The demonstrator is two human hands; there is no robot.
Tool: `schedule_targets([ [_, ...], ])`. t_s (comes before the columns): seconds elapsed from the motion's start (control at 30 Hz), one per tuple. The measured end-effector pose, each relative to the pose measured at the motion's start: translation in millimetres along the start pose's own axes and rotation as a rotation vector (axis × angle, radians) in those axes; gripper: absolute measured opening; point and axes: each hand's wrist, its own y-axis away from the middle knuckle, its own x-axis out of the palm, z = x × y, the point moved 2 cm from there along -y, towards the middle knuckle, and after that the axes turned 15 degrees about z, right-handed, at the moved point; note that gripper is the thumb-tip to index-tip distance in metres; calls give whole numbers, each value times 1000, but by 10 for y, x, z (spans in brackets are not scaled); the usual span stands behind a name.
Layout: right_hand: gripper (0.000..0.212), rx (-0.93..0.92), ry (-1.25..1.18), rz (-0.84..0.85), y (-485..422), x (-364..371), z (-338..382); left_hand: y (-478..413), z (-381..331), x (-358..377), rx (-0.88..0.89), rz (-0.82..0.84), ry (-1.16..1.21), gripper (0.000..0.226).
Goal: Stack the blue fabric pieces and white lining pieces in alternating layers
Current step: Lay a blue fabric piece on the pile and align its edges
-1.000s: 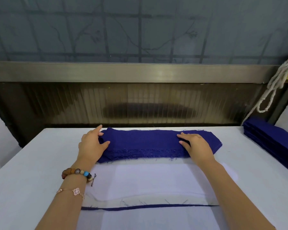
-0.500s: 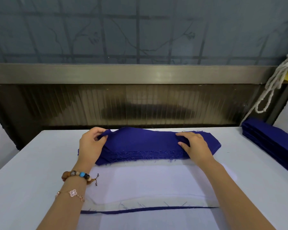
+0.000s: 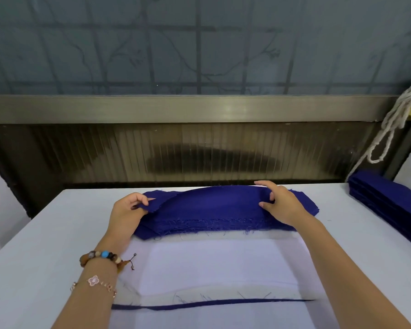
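Note:
A pile of blue fabric pieces with frayed edges lies across the far middle of the table. Its top blue piece bows upward. My left hand pinches that piece's left end. At the other end my right hand grips it between thumb and fingers. In front of the pile lies a white lining piece, spread flat. Beneath its near edge a thin strip of blue fabric shows.
A second stack of blue pieces sits at the table's right edge. The white table meets a ribbed dark panel and metal rail at the back. A white rope hangs at the back right.
Both hands went from resting on the blue pile to lifting its top piece. The left end came up first, then the right, and the piece now arches above the pile.

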Motion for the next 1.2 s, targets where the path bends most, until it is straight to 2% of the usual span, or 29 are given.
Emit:
schedule_targets([
  [0.13, 39, 29, -22, 6, -81, -62, -107, -2, -12, 21, 3, 2, 2, 32],
  [0.3, 22, 102, -52, -123, -106, -108, -292, -15, 3, 23, -12, -5, 6, 31],
  [0.47, 38, 286, -69, -185, -47, -203, -502, -15, 16, 27, 4, -33, 28, 31],
  [0.57, 50, 483, 34, -236, 48, -260, -606, -9, 11, 35, 38, -19, 52, 22],
  [0.63, 54, 561, 110, -287, 121, -274, -667, -5, 6, 43, 38, -26, 67, 27],
  [0.7, 50, 535, 119, -337, 158, -249, -729, 3, -15, 53, 42, -40, 23, 38],
  [0.8, 37, 378, 16, -414, 193, -149, -810, 23, -48, 71, 43, -29, -8, 60],
  [0.83, 32, 322, -49, -448, 211, -115, -835, 25, -51, 71, 46, -18, -8, 59],
  [0.9, 27, 241, -212, -501, 250, -94, -868, 26, -46, 64, 50, 2, -24, 43],
  [1.03, 27, 152, -405, -518, 303, -219, -863, 53, -88, 60, 76, -9, 56, 20],
  [1.2, 22, 97, -527, -531, 352, -309, -828, 79, -299, -74, 130, -48, 88, 14],
])
